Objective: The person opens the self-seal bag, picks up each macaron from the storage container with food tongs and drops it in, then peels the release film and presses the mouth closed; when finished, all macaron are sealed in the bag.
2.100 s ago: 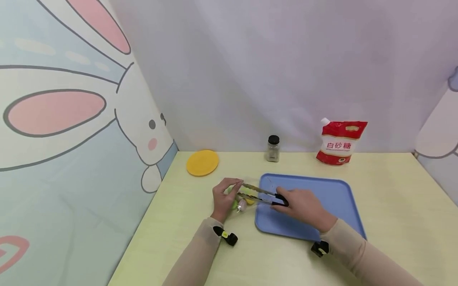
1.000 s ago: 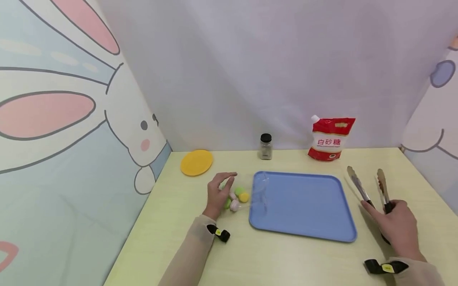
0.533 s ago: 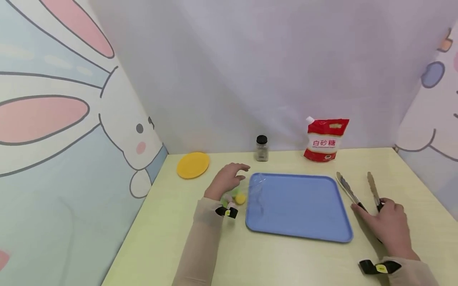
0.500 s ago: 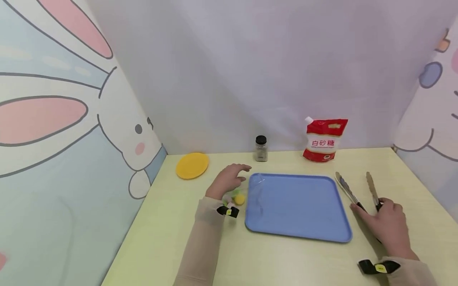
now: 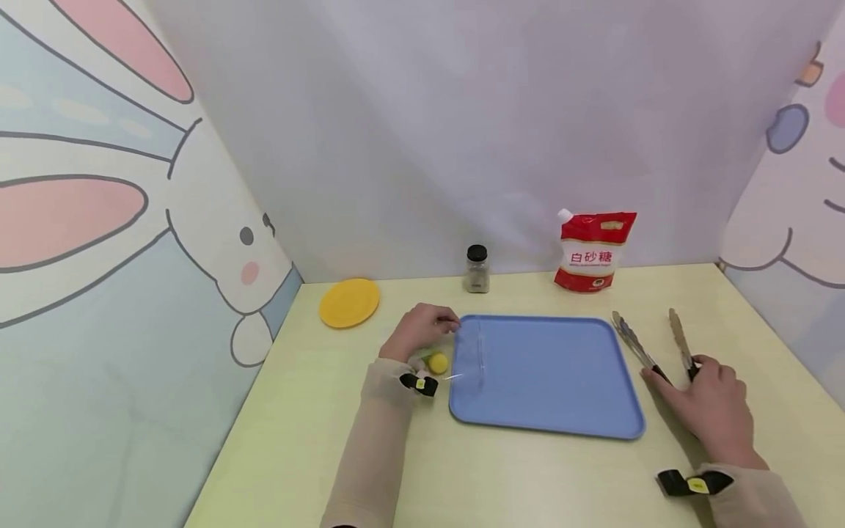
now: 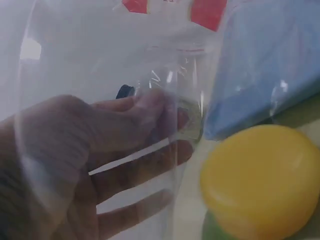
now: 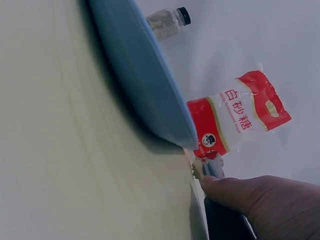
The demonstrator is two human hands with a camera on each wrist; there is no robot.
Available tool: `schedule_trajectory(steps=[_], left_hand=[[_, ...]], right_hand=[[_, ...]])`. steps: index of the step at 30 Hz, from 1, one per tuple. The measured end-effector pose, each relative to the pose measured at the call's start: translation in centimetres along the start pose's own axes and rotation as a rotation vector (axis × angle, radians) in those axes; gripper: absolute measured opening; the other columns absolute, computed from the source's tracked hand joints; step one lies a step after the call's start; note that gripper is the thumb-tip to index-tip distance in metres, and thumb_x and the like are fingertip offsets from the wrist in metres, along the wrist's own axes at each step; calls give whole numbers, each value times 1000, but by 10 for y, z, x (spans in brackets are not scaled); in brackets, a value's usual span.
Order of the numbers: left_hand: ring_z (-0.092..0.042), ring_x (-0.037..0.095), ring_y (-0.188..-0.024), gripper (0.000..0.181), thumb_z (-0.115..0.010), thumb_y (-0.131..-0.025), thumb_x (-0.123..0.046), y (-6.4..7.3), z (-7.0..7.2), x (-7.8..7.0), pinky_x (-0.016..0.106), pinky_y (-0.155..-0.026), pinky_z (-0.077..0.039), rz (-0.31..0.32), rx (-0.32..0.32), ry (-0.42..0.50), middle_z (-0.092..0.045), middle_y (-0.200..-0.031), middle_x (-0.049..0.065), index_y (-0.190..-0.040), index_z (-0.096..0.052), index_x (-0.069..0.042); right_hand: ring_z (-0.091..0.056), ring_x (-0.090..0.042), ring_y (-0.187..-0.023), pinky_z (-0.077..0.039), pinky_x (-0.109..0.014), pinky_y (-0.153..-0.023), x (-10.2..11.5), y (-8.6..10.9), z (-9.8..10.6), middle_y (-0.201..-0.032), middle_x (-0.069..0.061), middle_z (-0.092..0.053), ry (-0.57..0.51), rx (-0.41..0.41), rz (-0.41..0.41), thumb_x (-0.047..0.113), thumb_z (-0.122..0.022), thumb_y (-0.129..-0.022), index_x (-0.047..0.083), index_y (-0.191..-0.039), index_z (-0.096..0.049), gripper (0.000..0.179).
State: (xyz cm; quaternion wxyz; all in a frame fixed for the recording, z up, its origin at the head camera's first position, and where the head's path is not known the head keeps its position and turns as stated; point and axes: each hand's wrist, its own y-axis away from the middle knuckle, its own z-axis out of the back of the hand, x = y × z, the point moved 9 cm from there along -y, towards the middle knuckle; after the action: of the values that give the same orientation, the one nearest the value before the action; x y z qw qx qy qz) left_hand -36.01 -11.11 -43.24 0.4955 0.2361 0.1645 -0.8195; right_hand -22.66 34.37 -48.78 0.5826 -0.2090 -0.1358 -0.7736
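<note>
Gripping the spread tongs (image 5: 681, 339) in the right hand (image 5: 716, 407), near right, beside the blue tray (image 5: 554, 374); pointing them far, with the long axis running away and leaning slightly left. Across the tray, well apart from the tongs, a yellow round piece (image 5: 439, 363), just near of the left hand (image 5: 422, 326); whether inside the clear bag (image 5: 472, 356), impossible to tell. Pinching that bag, apparently, between left thumb and finger; reaching right, over the tray's left edge, so closer to left than right. Farther: yellow plate (image 5: 350, 303), black-capped jar (image 5: 477, 270), red-and-white pouch (image 5: 594, 252), left to right.
</note>
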Motion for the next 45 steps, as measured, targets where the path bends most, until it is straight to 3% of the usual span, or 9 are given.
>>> schedule_trajectory(steps=[4,8,10,15,22,26,31,35,45], left_hand=[[-71,21,-82,13,-67,-99,-23,12,31,-9,31,-70,-56,-51,-109,118,-73,-87,-7,-101,-78,-16],[-71,16,-78,11,-69,-97,-19,31,67,-31,32,-63,-55,-156,-253,203,-75,-86,-2,-98,-78,-13],[-70,10,-75,8,-71,-96,-17,41,82,-41,31,-61,-55,-205,-319,215,-75,-84,-5,-96,-79,-14],[-71,13,-75,7,-72,-95,-14,58,105,-60,27,-58,-55,-286,-423,234,-74,-84,-9,-94,-79,-16],[-72,15,-74,8,-72,-95,-16,64,115,-78,27,-53,-52,-345,-502,324,-76,-84,-2,-96,-79,-13],[-73,17,-75,8,-72,-94,-13,65,111,-83,31,-64,-61,-346,-472,462,-76,-85,3,-95,-79,-8],[-73,21,-76,8,-71,-94,-10,67,111,-90,36,-71,-63,-349,-448,553,-75,-86,8,-96,-78,-6],[-73,27,-76,10,-71,-95,-12,68,114,-93,34,-69,-63,-348,-440,552,-75,-87,10,-98,-77,-4],[-72,36,-82,16,-68,-97,-10,67,110,-86,39,-74,-63,-301,-359,676,-73,-89,14,-102,-71,4]], right_hand=[[-34,-68,-108,-36,-74,-71,7,2,10,-128,-48,-35,41,-41,44,70,-59,-88,-17,-138,-37,103],[-40,-63,-118,-32,-78,-86,37,9,21,-135,-39,-45,-81,-140,262,51,-68,-92,-10,-136,-47,78],[-46,-54,-123,-38,-58,-107,66,18,23,-137,-33,-51,-187,-155,391,39,-72,-93,-4,-137,-52,65],[-47,-36,-134,-31,-5,-105,164,40,-6,-147,-17,-51,-509,130,563,26,-75,-93,10,-148,-44,65],[-35,-28,-146,-37,-46,-115,252,31,-82,-159,-8,-36,-899,530,402,36,-79,-89,15,-158,-23,92],[-41,-28,-143,-46,-40,-109,266,20,-102,-158,-13,-39,-1178,610,289,25,-72,-95,16,-156,-26,77],[-59,-25,-126,-52,-31,-101,273,14,-98,-137,-19,-60,-1354,620,328,17,-66,-100,0,-132,-57,38],[-68,-20,-108,-54,-31,-97,274,12,-85,-115,-10,-73,-1375,570,378,13,-65,-100,-2,-114,-68,21],[-70,-23,-94,-58,-27,-84,271,6,-31,-100,-11,-76,-1252,351,480,16,-67,-99,-7,-108,-71,24]])
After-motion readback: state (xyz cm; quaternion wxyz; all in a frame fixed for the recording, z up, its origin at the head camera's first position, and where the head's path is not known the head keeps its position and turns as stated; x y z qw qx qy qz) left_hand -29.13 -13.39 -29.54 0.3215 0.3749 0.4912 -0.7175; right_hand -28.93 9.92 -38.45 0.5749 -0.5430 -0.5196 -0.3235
